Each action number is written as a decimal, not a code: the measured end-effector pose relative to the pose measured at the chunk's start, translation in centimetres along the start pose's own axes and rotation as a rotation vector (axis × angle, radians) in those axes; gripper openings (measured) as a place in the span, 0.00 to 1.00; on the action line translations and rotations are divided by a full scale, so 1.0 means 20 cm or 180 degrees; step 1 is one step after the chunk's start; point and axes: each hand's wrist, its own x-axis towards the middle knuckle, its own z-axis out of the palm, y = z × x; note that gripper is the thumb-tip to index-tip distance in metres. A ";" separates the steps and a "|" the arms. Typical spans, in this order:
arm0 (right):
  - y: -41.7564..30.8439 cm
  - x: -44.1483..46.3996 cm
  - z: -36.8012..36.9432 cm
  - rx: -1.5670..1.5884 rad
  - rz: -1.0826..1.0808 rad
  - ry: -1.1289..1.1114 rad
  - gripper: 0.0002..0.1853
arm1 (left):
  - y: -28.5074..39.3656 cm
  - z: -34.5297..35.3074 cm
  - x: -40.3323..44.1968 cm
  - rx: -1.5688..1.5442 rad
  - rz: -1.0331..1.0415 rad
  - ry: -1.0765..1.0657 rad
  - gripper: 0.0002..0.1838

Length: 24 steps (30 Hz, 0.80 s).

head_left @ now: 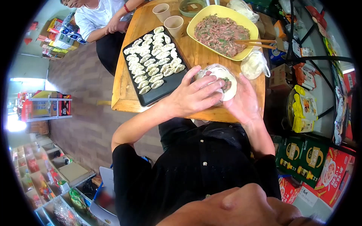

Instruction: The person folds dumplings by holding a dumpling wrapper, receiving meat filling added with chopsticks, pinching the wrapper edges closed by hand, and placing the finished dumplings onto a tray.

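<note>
A round dumpling wrapper [230, 94] with a small mound of meat filling [226, 84] lies over my right hand [247, 101], whose palm and fingers support it from the right and below. From the left, my left hand [198, 92] curls its fingers over the wrapper's near-left edge. Its fingertips are close to the filling and its index finger is raised. Behind the fingers, a pale stack of wrappers in clear plastic [215, 69] is partly hidden. Left of my hands, a black tray [151, 96] carries rows of pleated dumplings [153, 70].
Beyond my hands stands a yellow basin [191, 30] of minced filling, with chopsticks [260, 42] resting in it. A bag of dough [253, 64] lies beside it. Two paper cups [174, 26] stand behind the tray. Another person [102, 22] sits at far left. Packaged goods [301, 156] crowd the right.
</note>
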 end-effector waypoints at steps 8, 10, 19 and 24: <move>0.02 -0.05 -0.08 -0.0931 -0.0011 0.0021 0.28 | 0.02 0.00 0.10 -0.0876 -0.0802 0.0261 0.10; 0.02 -0.05 -0.08 -0.1095 0.0012 -0.0170 0.29 | 0.04 0.04 0.11 -0.1226 -0.1275 0.0320 0.09; 0.07 -0.08 -0.12 -0.2594 -0.0324 0.0011 0.23 | 0.11 0.09 0.11 -0.2281 -0.2411 0.0474 0.05; 0.07 -0.08 -0.13 -0.2732 -0.0469 -0.0126 0.24 | 0.16 0.10 0.10 -0.2672 -0.2782 0.0674 0.05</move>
